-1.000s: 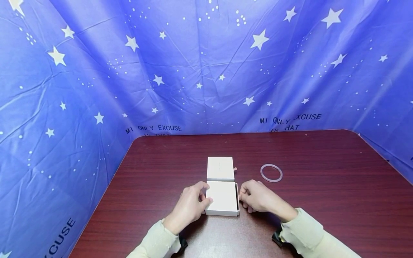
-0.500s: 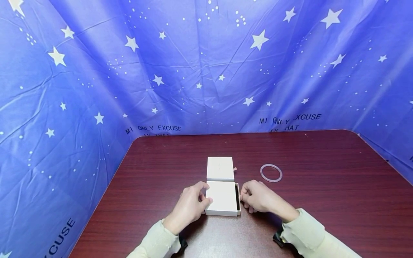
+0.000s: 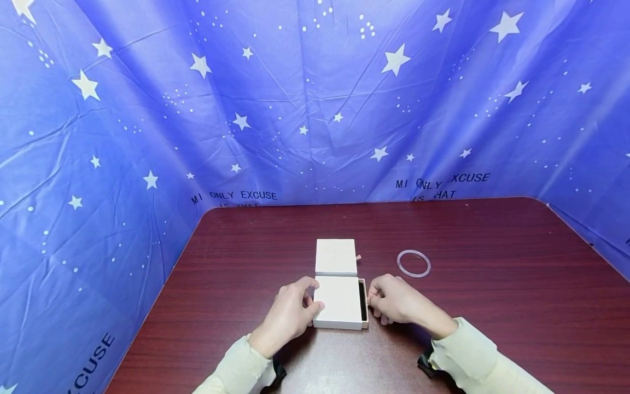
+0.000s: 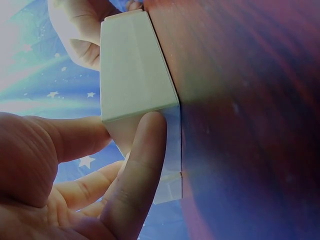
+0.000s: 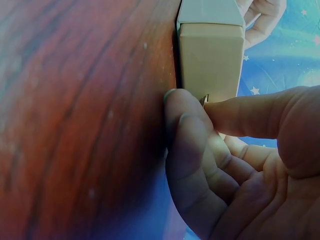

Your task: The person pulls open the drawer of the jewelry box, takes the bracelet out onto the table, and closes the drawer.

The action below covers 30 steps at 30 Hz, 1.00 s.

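Note:
A flat white drawer box [image 3: 337,302] lies on the table, its inner tray [image 3: 365,323] poking out a little on the right with a dark strip showing inside. My left hand [image 3: 290,313] holds the box's left end, thumb on the top and fingers at the side. At the tray's outer end, my right hand [image 3: 397,300] pinches a small pull tab between thumb and fingers. In the right wrist view only a sliver of the tab [image 5: 205,99] shows at a slot; the fingers hide the rest.
A second white box [image 3: 336,256], with a pinkish tab [image 3: 359,257] on its right side, lies right behind the first. A pale purple ring, like a bangle [image 3: 399,264], rests on the dark red table [image 3: 492,262]. Blue star-printed cloth [image 3: 305,98] hangs around the table.
The inner tray has slid slightly to the right out of the white box, along with my right hand. My left hand and the second box stay in place.

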{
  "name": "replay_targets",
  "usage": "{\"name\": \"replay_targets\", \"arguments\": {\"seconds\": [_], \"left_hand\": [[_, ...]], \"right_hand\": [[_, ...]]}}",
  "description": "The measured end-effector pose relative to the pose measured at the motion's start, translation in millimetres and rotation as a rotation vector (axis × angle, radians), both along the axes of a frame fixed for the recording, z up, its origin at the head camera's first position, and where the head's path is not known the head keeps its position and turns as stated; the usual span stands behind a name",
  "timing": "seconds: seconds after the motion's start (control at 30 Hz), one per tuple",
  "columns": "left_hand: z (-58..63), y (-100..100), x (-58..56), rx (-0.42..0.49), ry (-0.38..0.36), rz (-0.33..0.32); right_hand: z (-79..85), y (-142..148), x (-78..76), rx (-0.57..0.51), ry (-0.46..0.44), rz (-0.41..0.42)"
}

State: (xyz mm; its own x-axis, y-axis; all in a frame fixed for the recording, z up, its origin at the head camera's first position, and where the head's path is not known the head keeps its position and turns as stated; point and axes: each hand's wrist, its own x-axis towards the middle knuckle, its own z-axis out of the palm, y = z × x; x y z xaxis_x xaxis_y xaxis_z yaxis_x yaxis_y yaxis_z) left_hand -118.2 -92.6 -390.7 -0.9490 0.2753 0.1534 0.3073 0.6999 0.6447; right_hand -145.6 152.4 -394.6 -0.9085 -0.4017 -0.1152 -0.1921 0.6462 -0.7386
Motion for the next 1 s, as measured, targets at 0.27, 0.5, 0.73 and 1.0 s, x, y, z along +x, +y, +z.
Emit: {"name": "replay_targets", "arguments": {"seconds": [0.27,0.5,0.73,1.0], "left_hand": [[1.8,0.4,0.5,-0.002,-0.003,0.003],[1.5,0.7,0.3,-0.001,-0.015,0.003],[2.2,0.8,1.0,0.013,-0.033,-0.007],[1.6,1.0,1.0,0.025,-0.050,-0.013]], "right_hand": [[1.9,1.8,0.5,0.001,-0.003,0.005],[1.5,2.9,1.1,0.005,-0.008,-0.002],[1.1,3.9,1.6,-0.007,-0.013,-0.006],[2.0,5.3,2.5,-0.019,-0.032,-0.012]]}}
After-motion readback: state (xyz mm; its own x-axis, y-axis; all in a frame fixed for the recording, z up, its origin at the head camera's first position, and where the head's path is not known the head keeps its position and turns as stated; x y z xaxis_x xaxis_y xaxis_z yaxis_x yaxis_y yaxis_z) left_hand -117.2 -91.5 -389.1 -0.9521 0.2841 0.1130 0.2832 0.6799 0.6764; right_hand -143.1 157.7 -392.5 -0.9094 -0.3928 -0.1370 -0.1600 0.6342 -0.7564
